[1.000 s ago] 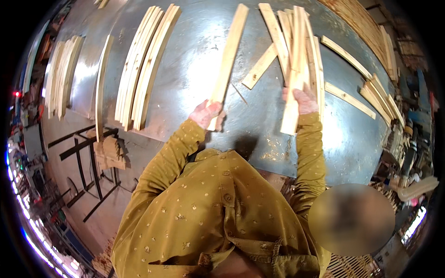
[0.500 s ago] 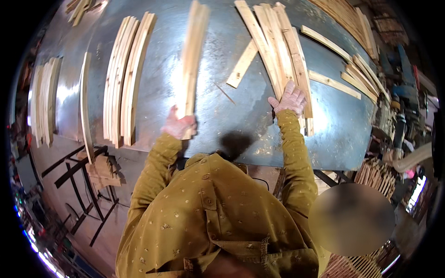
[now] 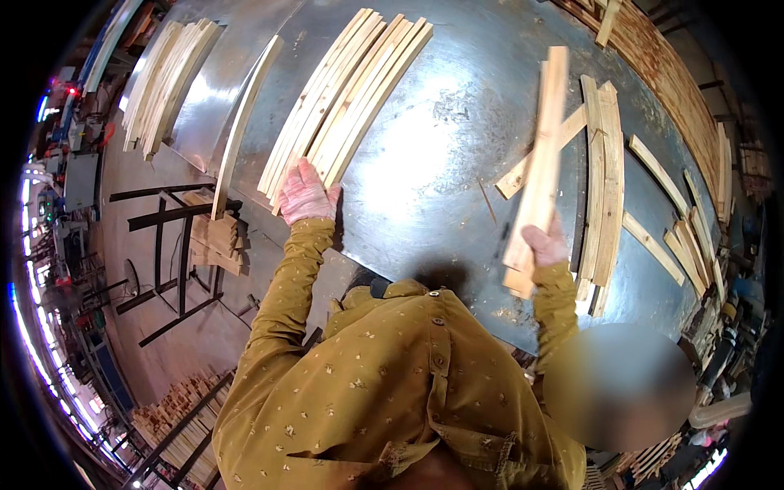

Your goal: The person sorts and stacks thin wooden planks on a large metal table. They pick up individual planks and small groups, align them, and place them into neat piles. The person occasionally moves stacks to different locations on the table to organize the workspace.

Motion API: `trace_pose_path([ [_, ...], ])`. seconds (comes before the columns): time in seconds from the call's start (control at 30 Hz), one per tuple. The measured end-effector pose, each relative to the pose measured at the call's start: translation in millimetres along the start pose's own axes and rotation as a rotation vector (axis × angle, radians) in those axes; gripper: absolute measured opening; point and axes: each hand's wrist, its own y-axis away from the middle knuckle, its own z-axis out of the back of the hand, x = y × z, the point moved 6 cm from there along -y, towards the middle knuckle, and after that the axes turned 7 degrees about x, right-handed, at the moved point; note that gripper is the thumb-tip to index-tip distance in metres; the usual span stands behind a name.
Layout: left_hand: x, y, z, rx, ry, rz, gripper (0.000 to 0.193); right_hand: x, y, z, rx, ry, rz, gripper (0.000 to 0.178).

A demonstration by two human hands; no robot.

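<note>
My left hand (image 3: 305,194) rests flat on the near ends of a row of several pale wooden slats (image 3: 347,96) lying side by side on the grey metal table (image 3: 441,155). My right hand (image 3: 545,243) grips a small bundle of slats (image 3: 539,171), lifted off the table and tilted up and away from me. Just right of that bundle, more slats (image 3: 603,171) lie in a stack on the metal surface. My mustard-yellow sleeves reach up from the lower edge.
A single curved slat (image 3: 241,122) and another slat pile (image 3: 163,82) lie at the table's left. Loose short pieces (image 3: 653,237) scatter at the right, with long strips (image 3: 670,73) along the far edge. Black metal frames (image 3: 171,253) and wood offcuts stand on the floor left.
My left hand has laid its slats down onto the left row and now presses on their ends. My right hand has picked a bundle of slats up from the right stack.
</note>
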Motion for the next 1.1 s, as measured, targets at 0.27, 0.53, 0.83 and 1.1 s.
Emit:
trace_pose_path([
  [0.27,-145.9,62.2,-62.0,1.135,1.763,0.176,0.078,-20.2,-35.6,-128.0,0.149,-0.425,0.078,0.068],
  [0.53,-121.5,29.9,-62.5,0.827,1.453,0.005,0.052,-39.7,-75.2,-103.5,0.014,-0.654,-0.116,0.055],
  [0.83,-103.4,62.6,-79.0,1.099,1.911,0.326,0.046,-46.6,-91.9,-165.2,0.284,-0.589,-0.089,0.039],
  [1.1,-87.1,57.5,-110.1,0.468,1.374,-0.171,0.068,-33.2,-74.9,-211.5,0.099,0.573,-0.067,0.100],
])
